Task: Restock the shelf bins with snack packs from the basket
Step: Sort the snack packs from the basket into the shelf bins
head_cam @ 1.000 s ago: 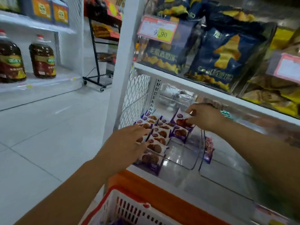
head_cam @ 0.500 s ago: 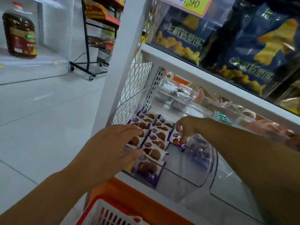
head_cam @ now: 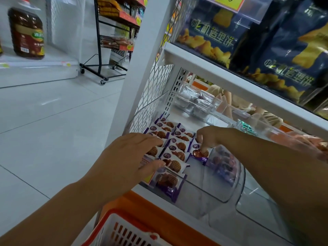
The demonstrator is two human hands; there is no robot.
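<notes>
A clear plastic shelf bin (head_cam: 204, 196) on the lower shelf holds rows of purple-and-white snack packs (head_cam: 179, 144) with a round waffle pictured on each. My left hand (head_cam: 131, 157) lies over the left row, its fingers stretched across the packs and its thumb against a front pack. My right hand (head_cam: 209, 137) reaches in from the right and pinches one snack pack (head_cam: 199, 154) at the right of the rows, fingertips pressing on it. The red-and-white basket (head_cam: 127, 231) sits below at the bottom edge; what it contains is hidden.
A white shelf board (head_cam: 230, 77) hangs just above my hands, with dark blue snack bags (head_cam: 287, 55) on it. Another clear bin (head_cam: 257, 219) stands to the right. Wire mesh (head_cam: 152, 96) closes the shelf's left side. A wheeled black rack (head_cam: 106, 50) stands across the tiled aisle.
My right hand has drawn forward from the back of the bin with a pack and now sets it at the right of the rows. The left hand stays on the left row.
</notes>
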